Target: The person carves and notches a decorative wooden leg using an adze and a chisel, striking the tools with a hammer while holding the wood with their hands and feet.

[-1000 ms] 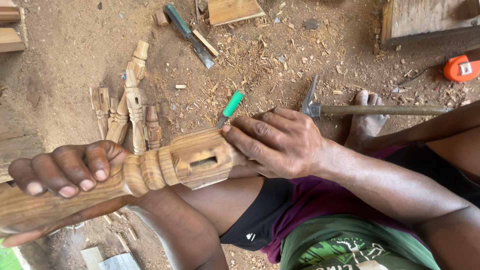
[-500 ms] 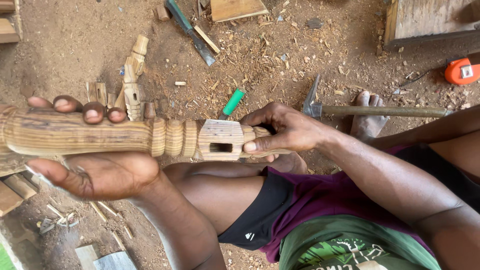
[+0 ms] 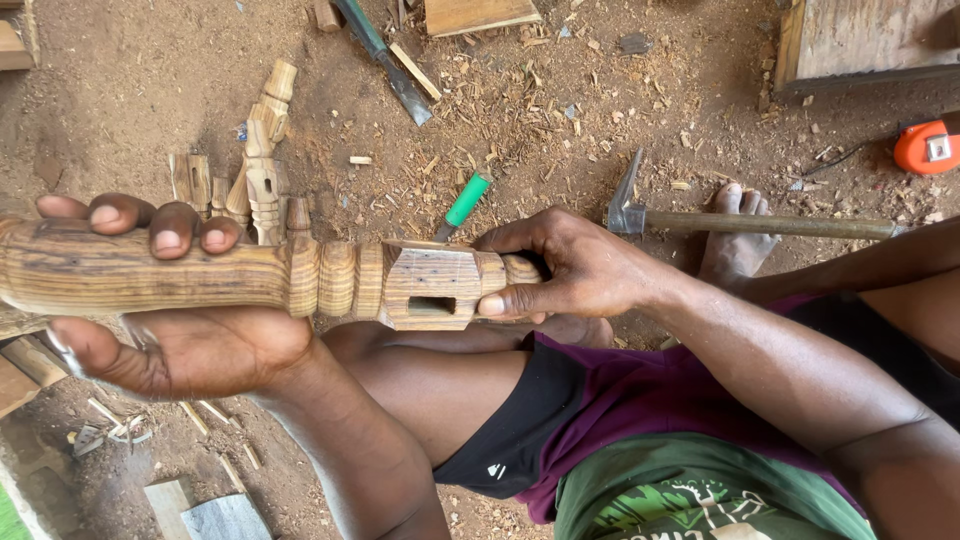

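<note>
A long turned wooden post (image 3: 250, 275) with carved rings and a square block with a rectangular mortise lies level across the view. My left hand (image 3: 170, 330) cradles its thick shaft from below, palm up, fingers curled over the far side. My right hand (image 3: 570, 265) grips the narrow end next to the mortised block. The post is held above my bare thigh (image 3: 440, 385).
On the dirt floor lie several smaller carved wooden pieces (image 3: 255, 160), a green-handled chisel (image 3: 462, 205), another chisel (image 3: 385, 60), a hammer (image 3: 740, 222) by my foot (image 3: 735, 240), an orange tape measure (image 3: 928, 147), wood offcuts (image 3: 478, 14) and many shavings.
The post has been swung up from a tilted position to level and turned so the mortise faces me. My left hand shifted from gripping on top to cradling from beneath.
</note>
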